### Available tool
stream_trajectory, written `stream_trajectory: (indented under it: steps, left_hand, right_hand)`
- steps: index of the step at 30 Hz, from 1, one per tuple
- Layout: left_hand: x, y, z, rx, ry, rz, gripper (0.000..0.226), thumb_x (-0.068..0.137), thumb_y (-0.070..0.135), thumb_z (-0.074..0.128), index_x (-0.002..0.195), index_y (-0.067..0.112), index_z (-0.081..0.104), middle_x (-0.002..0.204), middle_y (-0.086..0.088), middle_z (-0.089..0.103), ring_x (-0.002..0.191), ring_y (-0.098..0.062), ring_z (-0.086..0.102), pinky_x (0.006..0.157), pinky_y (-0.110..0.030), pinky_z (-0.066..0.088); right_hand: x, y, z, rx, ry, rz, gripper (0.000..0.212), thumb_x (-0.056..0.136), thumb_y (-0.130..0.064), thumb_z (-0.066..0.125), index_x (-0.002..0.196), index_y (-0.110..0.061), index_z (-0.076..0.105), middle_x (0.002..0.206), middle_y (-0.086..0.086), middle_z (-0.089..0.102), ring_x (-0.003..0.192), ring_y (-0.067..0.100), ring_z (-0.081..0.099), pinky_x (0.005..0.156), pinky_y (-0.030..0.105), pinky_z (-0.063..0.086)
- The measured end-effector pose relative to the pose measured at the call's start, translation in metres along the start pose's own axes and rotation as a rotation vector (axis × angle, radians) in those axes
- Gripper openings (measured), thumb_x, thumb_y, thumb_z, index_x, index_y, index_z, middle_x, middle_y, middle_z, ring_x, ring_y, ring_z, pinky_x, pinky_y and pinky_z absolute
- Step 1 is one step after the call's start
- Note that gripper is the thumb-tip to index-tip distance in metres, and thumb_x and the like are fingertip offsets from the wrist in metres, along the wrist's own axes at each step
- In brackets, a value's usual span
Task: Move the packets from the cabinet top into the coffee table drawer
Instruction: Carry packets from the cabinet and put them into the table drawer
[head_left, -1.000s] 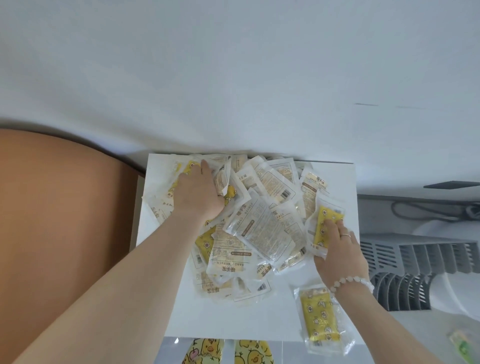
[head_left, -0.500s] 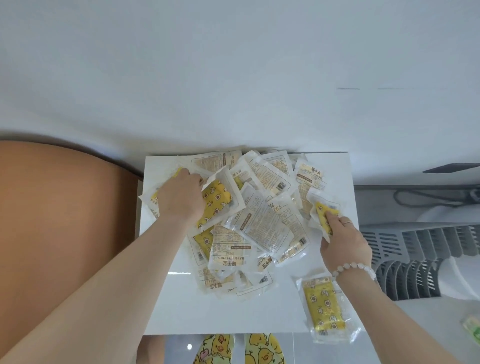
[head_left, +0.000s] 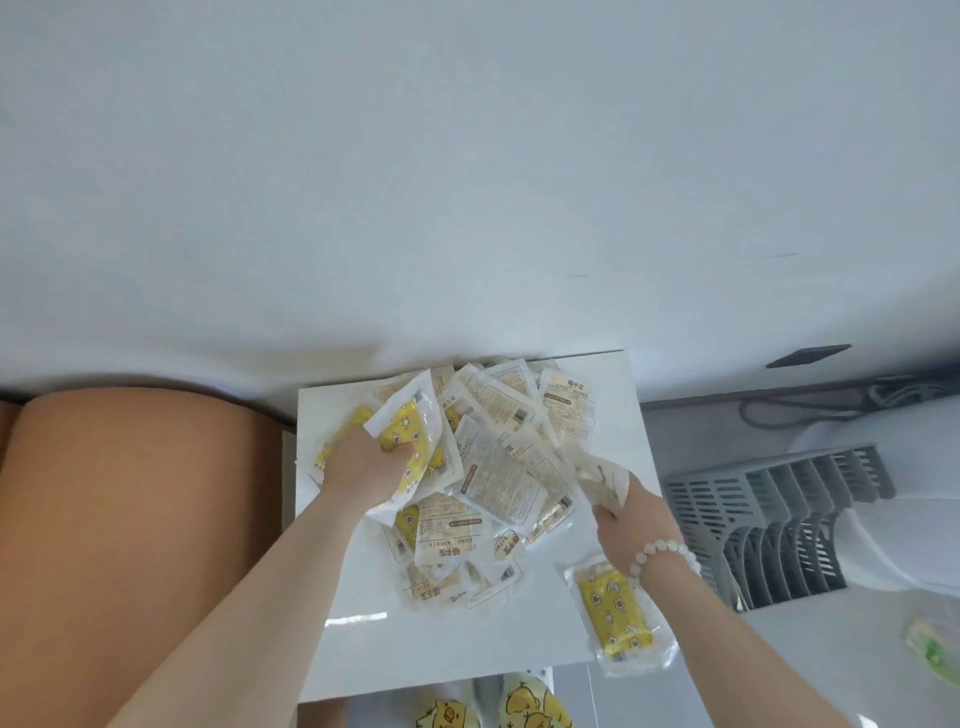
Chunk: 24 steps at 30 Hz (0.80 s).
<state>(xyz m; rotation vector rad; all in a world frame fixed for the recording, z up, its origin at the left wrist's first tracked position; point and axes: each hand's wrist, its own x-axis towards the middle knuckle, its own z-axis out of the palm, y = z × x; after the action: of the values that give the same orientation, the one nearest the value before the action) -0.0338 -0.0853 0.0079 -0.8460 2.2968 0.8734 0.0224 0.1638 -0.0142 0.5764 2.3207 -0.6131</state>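
Left hand (head_left: 363, 470) grips yellow packets (head_left: 410, 441) at the pile's (head_left: 498, 467) left; right hand (head_left: 631, 512) pinches a packet (head_left: 602, 480) at its right, above the worktop (head_left: 415, 649).

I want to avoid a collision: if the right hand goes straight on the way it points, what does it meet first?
Probably the pile of packets: the right hand, gripping one packet, points up-left toward it. Depth is unclear.

We see clear glossy plastic packets (head_left: 498, 467), crinkly; cabinet top (head_left: 415, 649) smooth glossy white; grey matt plastic rack (head_left: 779, 525).
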Motion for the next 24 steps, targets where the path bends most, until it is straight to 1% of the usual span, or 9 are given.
stream_trajectory:
  steps: [3, 8, 10, 12, 14, 16, 18, 22, 24]
  left_hand:
    - [-0.026, 0.007, -0.012, -0.091, -0.084, 0.003, 0.034, 0.084, 0.02, 0.067, 0.064, 0.01, 0.043, 0.055, -0.004, 0.041, 0.048, -0.018, 0.039, 0.048, -0.024, 0.031]
    - [-0.077, 0.042, -0.046, -0.161, -0.136, 0.02, 0.03, 0.083, 0.019, 0.071, 0.067, 0.01, 0.046, 0.064, -0.004, 0.046, 0.054, -0.017, 0.043, 0.053, -0.025, 0.035]
    - [-0.097, 0.064, -0.058, -0.209, -0.135, 0.033, 0.024, 0.082, 0.019, 0.072, 0.08, 0.007, 0.052, 0.079, -0.006, 0.053, 0.067, -0.018, 0.05, 0.064, -0.027, 0.039]
    - [-0.115, 0.087, -0.067, -0.261, -0.148, 0.053, 0.035, 0.082, 0.018, 0.072, 0.106, -0.001, 0.055, 0.092, -0.009, 0.056, 0.074, -0.02, 0.053, 0.065, -0.027, 0.041]
    - [-0.134, 0.109, -0.073, -0.279, -0.188, 0.107, 0.044, 0.083, 0.017, 0.071, 0.117, -0.004, 0.054, 0.087, -0.007, 0.054, 0.066, -0.015, 0.051, 0.055, -0.025, 0.037]
    - [-0.151, 0.13, -0.075, -0.251, -0.22, 0.172, 0.048, 0.084, 0.02, 0.071, 0.121, -0.003, 0.051, 0.088, -0.007, 0.053, 0.063, -0.012, 0.049, 0.062, -0.024, 0.039]
    - [-0.167, 0.147, -0.078, -0.234, -0.243, 0.238, 0.056, 0.084, 0.025, 0.071, 0.126, -0.002, 0.047, 0.106, -0.011, 0.055, 0.074, -0.017, 0.056, 0.078, -0.028, 0.037]
    - [-0.187, 0.17, -0.081, -0.204, -0.264, 0.331, 0.059, 0.083, 0.026, 0.071, 0.128, 0.0, 0.044, 0.116, -0.014, 0.054, 0.106, -0.027, 0.054, 0.082, -0.031, 0.033]
    - [-0.195, 0.179, -0.082, -0.187, -0.285, 0.355, 0.053, 0.083, 0.024, 0.072, 0.124, 0.002, 0.046, 0.114, -0.01, 0.055, 0.108, -0.027, 0.053, 0.083, -0.031, 0.036]
  right_hand:
    - [-0.025, -0.004, -0.019, 0.101, -0.058, 0.007, 0.031, 0.094, -0.026, 0.05, 0.119, -0.009, 0.043, 0.103, 0.009, 0.062, 0.085, 0.022, 0.058, 0.072, 0.029, 0.049]
    - [-0.062, -0.008, -0.057, 0.289, -0.045, 0.07, 0.024, 0.089, -0.024, 0.051, 0.101, -0.004, 0.055, 0.09, 0.007, 0.061, 0.076, 0.019, 0.057, 0.073, 0.032, 0.052]
    - [-0.079, -0.014, -0.077, 0.432, -0.029, 0.107, 0.025, 0.087, -0.023, 0.054, 0.104, -0.005, 0.056, 0.09, 0.007, 0.06, 0.07, 0.017, 0.057, 0.065, 0.032, 0.052]
    - [-0.099, -0.02, -0.101, 0.571, -0.021, 0.145, 0.025, 0.089, -0.023, 0.058, 0.105, -0.004, 0.053, 0.082, 0.005, 0.057, 0.064, 0.016, 0.058, 0.057, 0.027, 0.05]
    - [-0.114, -0.023, -0.126, 0.653, 0.022, 0.126, 0.028, 0.088, -0.027, 0.061, 0.1, -0.002, 0.053, 0.077, 0.003, 0.056, 0.068, 0.018, 0.059, 0.064, 0.029, 0.052]
    - [-0.123, -0.022, -0.146, 0.728, 0.066, 0.108, 0.049, 0.083, -0.035, 0.065, 0.114, 0.001, 0.054, 0.095, 0.008, 0.063, 0.082, 0.022, 0.064, 0.077, 0.035, 0.055]
    - [-0.137, -0.021, -0.165, 0.768, 0.11, 0.099, 0.05, 0.083, -0.036, 0.065, 0.116, -0.001, 0.051, 0.106, 0.008, 0.061, 0.091, 0.024, 0.062, 0.082, 0.036, 0.054]
    - [-0.161, -0.019, -0.198, 0.889, 0.2, 0.085, 0.057, 0.08, -0.038, 0.068, 0.123, -0.003, 0.052, 0.112, 0.009, 0.064, 0.096, 0.027, 0.064, 0.086, 0.041, 0.054]
    - [-0.173, -0.016, -0.208, 0.899, 0.247, 0.085, 0.064, 0.078, -0.042, 0.068, 0.126, -0.004, 0.052, 0.115, 0.01, 0.063, 0.101, 0.028, 0.063, 0.09, 0.042, 0.053]
